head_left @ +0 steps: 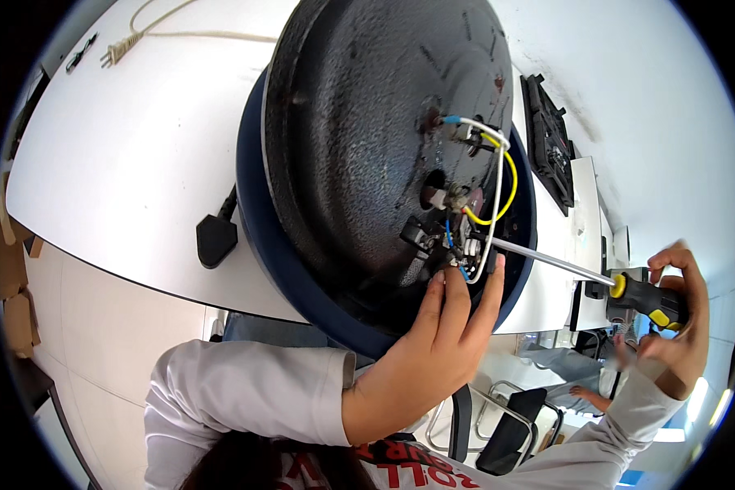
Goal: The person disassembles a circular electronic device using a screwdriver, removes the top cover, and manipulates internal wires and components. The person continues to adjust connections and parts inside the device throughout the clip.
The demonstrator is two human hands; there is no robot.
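Note:
A large black pan-shaped metal body [351,155], perhaps from an electric pan, stands tilted up in a dark blue round base [257,204]. White wire [499,184], yellow wire [514,192] and a short blue wire join fittings on its underside. Low on that underside sits a small metal terminal part [471,247]. The fingertips of my left hand [437,351] are gathered around it, partly hiding it. My right hand [684,327] is closed round the black and yellow handle of a screwdriver [647,300]. Its shaft runs leftward, with the tip at the terminal part.
The base rests on a white table [131,163]. A black plug [217,238] lies beside it; a beige plug with cord [121,49] is farther left. An open black tool case [550,147] lies at the right. Chairs [510,433] and another person [567,367] are beyond the table's edge.

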